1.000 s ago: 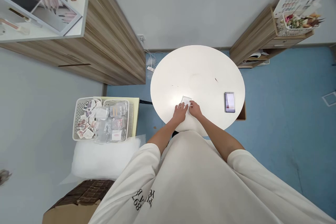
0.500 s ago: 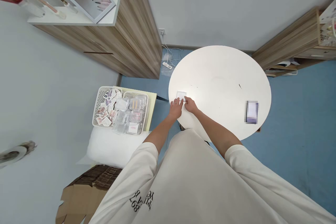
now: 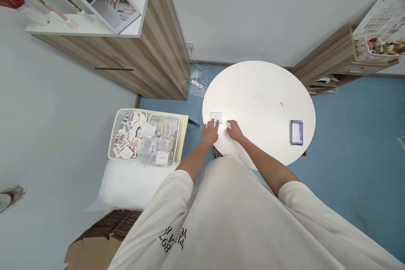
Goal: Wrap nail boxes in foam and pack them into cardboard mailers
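A small clear square packet (image 3: 216,116) lies flat on the round white table (image 3: 259,93) near its left edge. My left hand (image 3: 211,130) rests on the table with its fingertips touching the packet's near edge. My right hand (image 3: 234,129) lies on the table just to the right of the packet, apart from it, fingers loosely curled and holding nothing that I can see.
A phone (image 3: 296,132) lies near the table's right edge. Left of the table stands a white basket (image 3: 144,138) full of small packets on a yellow stool, with a cardboard box (image 3: 91,244) below it. A wooden cabinet (image 3: 152,59) stands behind, and a power strip (image 3: 196,84) lies on the floor.
Both hands slid the packet from the table's front middle to its left edge. My right hand has come off the packet; the left fingertips still touch it.
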`<action>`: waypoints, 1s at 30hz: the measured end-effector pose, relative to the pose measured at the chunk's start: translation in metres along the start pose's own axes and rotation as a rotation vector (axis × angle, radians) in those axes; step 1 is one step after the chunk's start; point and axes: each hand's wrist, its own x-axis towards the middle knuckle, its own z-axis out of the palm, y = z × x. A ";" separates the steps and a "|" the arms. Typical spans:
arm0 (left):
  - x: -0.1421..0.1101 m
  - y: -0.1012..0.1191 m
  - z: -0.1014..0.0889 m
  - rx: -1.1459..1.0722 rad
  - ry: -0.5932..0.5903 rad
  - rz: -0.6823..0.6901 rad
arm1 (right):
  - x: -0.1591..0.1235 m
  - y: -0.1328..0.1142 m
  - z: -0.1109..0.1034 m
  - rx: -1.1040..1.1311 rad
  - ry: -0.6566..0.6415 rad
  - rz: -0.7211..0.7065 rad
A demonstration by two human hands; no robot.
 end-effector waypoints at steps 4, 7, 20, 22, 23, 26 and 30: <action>-0.021 0.010 -0.006 -0.004 0.053 0.024 | -0.028 0.012 -0.017 0.052 0.046 0.012; -0.033 0.022 -0.007 -0.006 0.063 0.031 | -0.043 0.016 -0.027 0.076 0.061 0.018; -0.125 0.088 -0.006 -0.111 0.170 -0.130 | -0.120 0.010 -0.030 0.125 0.007 -0.225; -0.149 0.099 0.001 -0.119 0.191 -0.163 | -0.137 0.010 -0.030 0.131 -0.010 -0.268; -0.161 0.105 0.006 -0.122 0.199 -0.182 | -0.146 0.011 -0.030 0.134 -0.019 -0.290; -0.198 0.120 0.020 -0.131 0.217 -0.243 | -0.172 0.013 -0.027 0.126 -0.054 -0.354; -0.250 0.130 0.038 -0.135 0.251 -0.327 | -0.202 0.008 -0.015 0.093 -0.109 -0.424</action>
